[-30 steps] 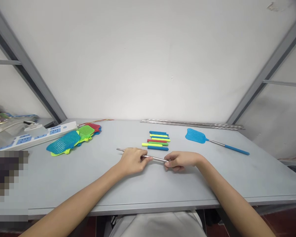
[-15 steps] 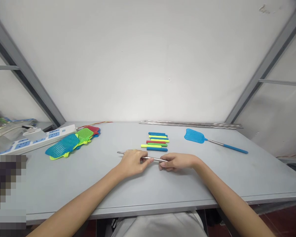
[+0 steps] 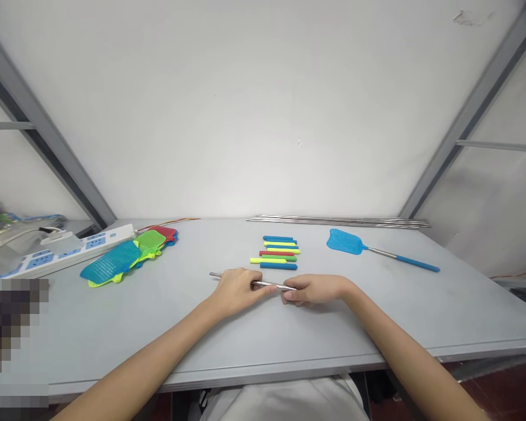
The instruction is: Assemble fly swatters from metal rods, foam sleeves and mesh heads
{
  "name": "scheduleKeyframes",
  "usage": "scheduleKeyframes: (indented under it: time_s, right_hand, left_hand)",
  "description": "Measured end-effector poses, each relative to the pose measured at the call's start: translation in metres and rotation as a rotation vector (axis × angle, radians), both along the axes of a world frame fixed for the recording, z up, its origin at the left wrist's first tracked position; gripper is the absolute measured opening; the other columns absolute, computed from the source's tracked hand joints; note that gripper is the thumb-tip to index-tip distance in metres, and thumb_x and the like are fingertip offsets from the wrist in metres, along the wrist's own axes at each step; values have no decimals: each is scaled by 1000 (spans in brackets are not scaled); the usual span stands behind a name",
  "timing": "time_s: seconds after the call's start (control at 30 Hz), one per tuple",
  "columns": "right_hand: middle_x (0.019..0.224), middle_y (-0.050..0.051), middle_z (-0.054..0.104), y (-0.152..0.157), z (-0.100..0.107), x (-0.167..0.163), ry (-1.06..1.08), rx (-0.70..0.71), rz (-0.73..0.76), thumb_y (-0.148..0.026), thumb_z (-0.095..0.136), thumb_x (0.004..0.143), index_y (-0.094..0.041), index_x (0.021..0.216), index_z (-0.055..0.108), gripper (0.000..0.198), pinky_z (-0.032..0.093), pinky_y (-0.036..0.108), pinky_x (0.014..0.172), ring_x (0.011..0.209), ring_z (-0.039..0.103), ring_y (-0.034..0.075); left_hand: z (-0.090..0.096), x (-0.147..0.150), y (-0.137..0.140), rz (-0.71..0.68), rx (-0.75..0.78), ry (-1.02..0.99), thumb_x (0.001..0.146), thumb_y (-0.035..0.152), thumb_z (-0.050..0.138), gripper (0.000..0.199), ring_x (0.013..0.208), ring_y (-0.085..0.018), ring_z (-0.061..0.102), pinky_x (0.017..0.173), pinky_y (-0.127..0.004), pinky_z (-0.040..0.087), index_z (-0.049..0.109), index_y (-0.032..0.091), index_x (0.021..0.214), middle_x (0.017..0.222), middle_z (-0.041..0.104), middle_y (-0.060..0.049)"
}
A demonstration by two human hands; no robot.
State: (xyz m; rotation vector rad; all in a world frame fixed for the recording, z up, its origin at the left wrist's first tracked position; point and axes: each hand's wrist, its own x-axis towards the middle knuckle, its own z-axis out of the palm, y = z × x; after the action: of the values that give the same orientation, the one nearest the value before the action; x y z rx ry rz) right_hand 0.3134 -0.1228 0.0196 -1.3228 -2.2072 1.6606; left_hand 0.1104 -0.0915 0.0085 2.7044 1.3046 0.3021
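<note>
Where fingers (image 3: 301, 281) grip, metal rod (image 3: 262, 283), slim, silvery

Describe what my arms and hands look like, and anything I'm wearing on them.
Your left hand and right hand are ungloved. Both forearms are bare, tapering toward the wrists, with no sleeve, watch or bracelet in view. No ring shows, though some fingers are hidden. Pale, whitish clothing covers your lap.
</note>
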Motion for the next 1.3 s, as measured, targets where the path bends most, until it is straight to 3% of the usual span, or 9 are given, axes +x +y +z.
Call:
scheduleKeyframes:
  time_s: [0.23, 0.6, 0.77, 0.9, 1.3]
  right_hand:
    - [67, -2, 38, -1, 2, 0, -36, 59, 55, -47, 35, 78, -17, 75, 39, 30, 33, 20, 52, 55, 35, 7]
    - [69, 0, 44, -2, 3, -6, -133, 142, 6, -51, 26, 79, -17, 74, 44, 39, 35, 22, 54, 56, 39, 9]
    - [71, 1, 48, -4, 1, -10, -169, 232, -33, -45, 30, 80, -16, 70, 46, 34, 34, 23, 58, 63, 42, 11]
    - [70, 1, 48, -5, 1, -11, -167, 208, -52, -43, 31, 80, -16, 69, 46, 33, 33, 23, 57, 62, 41, 10]
    - [66, 0, 45, -1, -4, -9, -111, 115, -54, -46, 33, 78, -16, 71, 48, 35, 33, 20, 53, 57, 39, 8]
  left_hand:
    - [3, 0, -2, -3, 2, -5, 72, 63, 25, 55, 47, -11, 42, 46, -22, 17, 46, 18, 50, 47, 47, 1]
    - [-3, 4, -4, 49, -41, 31, 67, 68, 27, 56, 45, -13, 43, 45, -23, 17, 44, 18, 49, 43, 44, 1]
    - [-5, 3, -7, 44, -7, 35, 72, 63, 26, 50, 51, -15, 48, 46, -23, 19, 48, 19, 60, 51, 51, 0]
    - [-5, 3, -12, 62, -3, 19, 74, 59, 29, 43, 56, -16, 51, 47, -23, 21, 46, 21, 72, 59, 55, 1]
    - [-5, 5, -18, 55, -65, 21, 79, 48, 29, 29, 58, -17, 53, 48, -24, 22, 42, 22, 80, 59, 55, 2]
